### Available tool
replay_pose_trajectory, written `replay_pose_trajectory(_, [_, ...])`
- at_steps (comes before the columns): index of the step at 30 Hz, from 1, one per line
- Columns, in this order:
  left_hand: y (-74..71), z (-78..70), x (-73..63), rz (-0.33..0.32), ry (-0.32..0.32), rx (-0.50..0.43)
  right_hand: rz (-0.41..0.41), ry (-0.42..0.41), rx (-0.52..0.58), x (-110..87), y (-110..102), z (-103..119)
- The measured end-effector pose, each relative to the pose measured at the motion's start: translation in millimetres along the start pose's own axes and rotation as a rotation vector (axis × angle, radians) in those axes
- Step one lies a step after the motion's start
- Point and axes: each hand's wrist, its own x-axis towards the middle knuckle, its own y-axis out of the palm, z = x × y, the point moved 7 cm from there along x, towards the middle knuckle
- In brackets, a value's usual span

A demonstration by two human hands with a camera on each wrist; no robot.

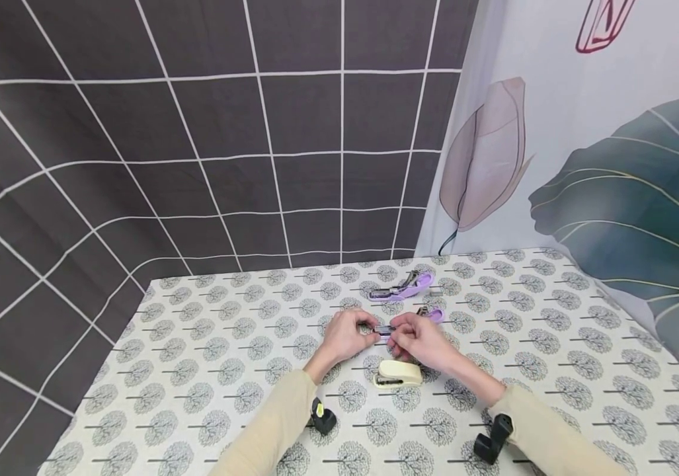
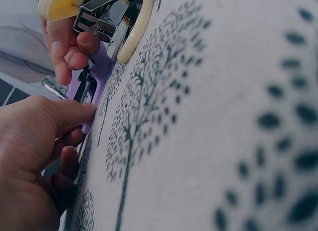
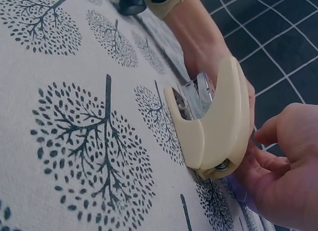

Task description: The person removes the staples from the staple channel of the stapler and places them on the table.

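Between my hands lies a purple stapler (image 2: pixel 102 64) with its top swung open and its metal parts exposed. My left hand (image 1: pixel 346 336) pinches its front end between thumb and fingers. My right hand (image 1: pixel 425 340) has its fingers bent over the middle of that stapler, fingertips right at a silver metal piece (image 1: pixel 384 329); I cannot tell whether they pinch it. The stapler's purple top end (image 1: pixel 436 316) shows behind the right hand. Just in front of the hands stands a cream stapler (image 1: pixel 400 374), its metal front facing left.
Behind the hands lies another purple stapler (image 1: pixel 404 289), also opened up. A tree-print cloth (image 1: pixel 226 370) covers the table. A dark grid curtain (image 1: pixel 303 125) hangs behind and at left, a leaf-print curtain (image 1: pixel 494 158) at right. Each wrist wears a black camera (image 1: pixel 494 439).
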Motion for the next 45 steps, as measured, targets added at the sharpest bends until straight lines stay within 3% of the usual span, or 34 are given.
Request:
replay_pose_trajectory(23, [-0.5,-1.6,0.5,-0.017,0.035,0.011,0.030,0.033,0.037,6.2,4,-3])
replay_pose_trajectory(34, [-0.8,-1.7,0.5,-0.007,0.032,0.018,-0.009,0.082,0.143,6.3,7,-7])
replay_pose_trajectory(45, [0.9,-1.6,0.9,0.000,0.032,0.022,-0.141,0.058,-0.055,12.4,9,-1])
